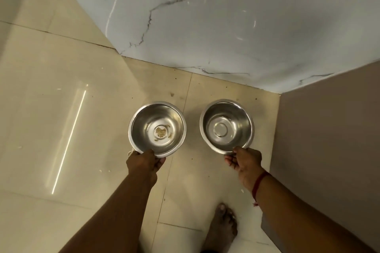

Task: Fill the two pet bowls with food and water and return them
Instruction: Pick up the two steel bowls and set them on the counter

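Two round steel pet bowls are side by side over the beige floor near a wall corner. The left bowl (157, 128) has a few brown food crumbs at its bottom. My left hand (144, 163) grips its near rim. The right bowl (227, 126) looks bare inside; whether a little water lies in it I cannot tell. My right hand (244, 160) pinches its near rim, a red thread around that wrist. I cannot tell whether the bowls rest on the floor or hang just above it.
A grey marble wall (226, 26) runs behind the bowls. A brownish wall or cabinet face (329, 139) stands close on the right. My bare foot (222, 228) is on the tile floor (61, 129) below the right bowl. Small crumbs dot the tiles.
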